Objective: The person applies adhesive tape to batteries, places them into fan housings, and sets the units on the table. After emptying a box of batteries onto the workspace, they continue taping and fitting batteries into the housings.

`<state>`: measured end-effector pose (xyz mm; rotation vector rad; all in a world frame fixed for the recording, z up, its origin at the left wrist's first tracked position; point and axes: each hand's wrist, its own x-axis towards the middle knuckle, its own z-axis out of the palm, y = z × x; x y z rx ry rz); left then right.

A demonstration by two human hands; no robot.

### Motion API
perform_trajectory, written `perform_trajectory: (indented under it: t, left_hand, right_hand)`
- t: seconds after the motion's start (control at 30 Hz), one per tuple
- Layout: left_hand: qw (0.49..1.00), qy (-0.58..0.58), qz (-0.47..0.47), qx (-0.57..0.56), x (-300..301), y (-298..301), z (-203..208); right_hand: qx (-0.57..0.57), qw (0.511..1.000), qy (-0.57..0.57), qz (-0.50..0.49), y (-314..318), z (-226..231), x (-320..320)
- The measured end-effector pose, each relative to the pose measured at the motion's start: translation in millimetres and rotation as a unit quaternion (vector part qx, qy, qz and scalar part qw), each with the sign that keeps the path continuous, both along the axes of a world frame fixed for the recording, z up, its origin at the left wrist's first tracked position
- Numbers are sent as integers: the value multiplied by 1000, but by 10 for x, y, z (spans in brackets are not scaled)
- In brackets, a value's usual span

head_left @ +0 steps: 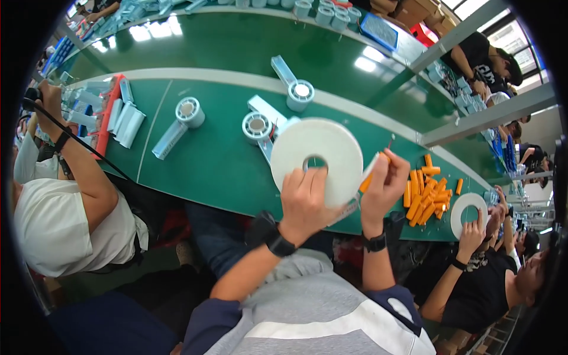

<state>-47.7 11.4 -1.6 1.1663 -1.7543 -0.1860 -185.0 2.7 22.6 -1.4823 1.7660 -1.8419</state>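
Observation:
My left hand [305,198] grips a large white roll of tape [322,133], its fingers hooked into the core. The roll stands tilted above the green table. Close to its right side, my right hand [383,186] pinches an orange battery cell [367,180], with a pale strip lying along it. A thin red wire end sticks up above these fingers. Part of the cell is hidden by the hand. Just behind the roll lie light-blue round-headed housings with flat handles [257,126], partly covered by it.
Right of my hands is a pile of orange battery cells [427,198]. Beyond, a co-worker's hand [471,235] holds another white roll [457,218]. More blue housings [189,111] lie left and behind [300,92]. A red bin [106,118] stands by the left co-worker [71,207].

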Motion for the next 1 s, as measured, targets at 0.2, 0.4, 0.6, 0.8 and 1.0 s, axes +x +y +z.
perform_trajectory:
  t: [0.2, 0.4, 0.6, 0.8, 1.0]
  left_hand:
    - [999, -6, -31, -14, -247, -33, -14]
    - [992, -9, -122, 1, -771, 395, -209]
    - [970, -178, -109, 121, -1306, 175, -550]
    - [991, -36, -126, 28, 40, -31, 77]
    - [988, -153, -4, -4, 1205, -1088, -178]
  right_hand:
    - [58, 998, 15, -32, -55, 22, -295]
    - [-47, 974, 121, -184, -11, 228, -2175]
    - [-92, 983, 20, -160, -77, 1086, -1781]
    - [-26, 997, -30, -68, 133, 263, -514]
    - [160, 953, -189, 174, -25, -308, 470]
